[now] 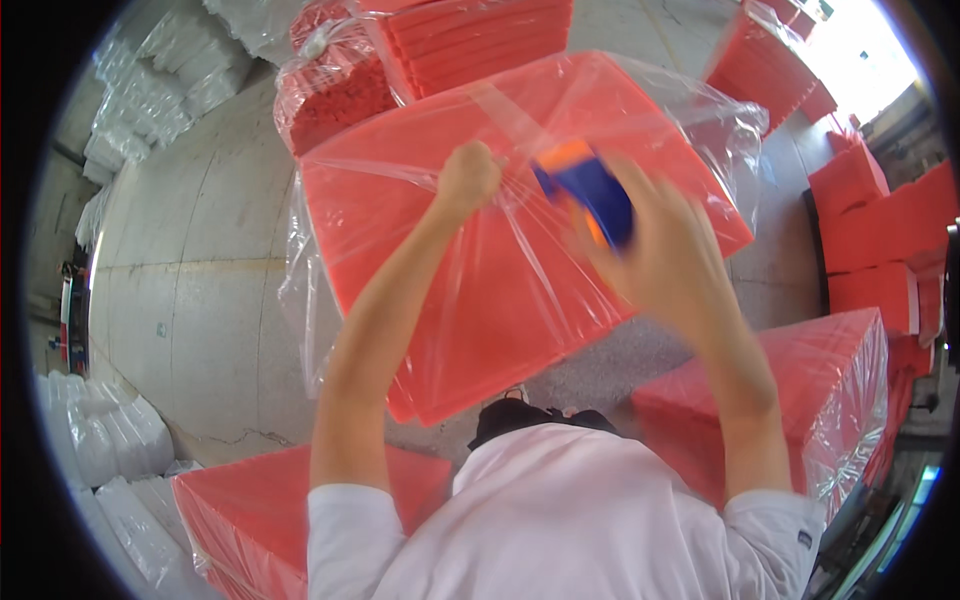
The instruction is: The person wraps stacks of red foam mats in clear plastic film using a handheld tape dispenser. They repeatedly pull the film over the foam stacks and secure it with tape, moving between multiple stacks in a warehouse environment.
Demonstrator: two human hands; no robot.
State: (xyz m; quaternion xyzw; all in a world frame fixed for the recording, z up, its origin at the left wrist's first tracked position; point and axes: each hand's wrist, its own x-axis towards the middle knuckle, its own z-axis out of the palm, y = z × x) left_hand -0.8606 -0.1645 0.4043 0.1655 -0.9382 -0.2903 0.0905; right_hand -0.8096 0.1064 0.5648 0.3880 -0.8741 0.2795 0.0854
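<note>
In front of me stands a large block of red foam sheets (420,320) wrapped in clear plastic film (530,250). The film is drawn into creases that run toward the middle of the top. My left hand (468,180) is closed there, pinching the film. My right hand (665,240), smeared by motion, grips a blue and orange tape dispenser (608,195) just above the block. A strip of clear tape (510,118) lies across the far part of the top.
More wrapped red foam stacks stand at the far side (470,45), right (770,385) and lower left (270,510). White wrapped bundles (180,70) line the left of the grey concrete floor (190,280). Loose film (725,130) hangs off the block's far right corner.
</note>
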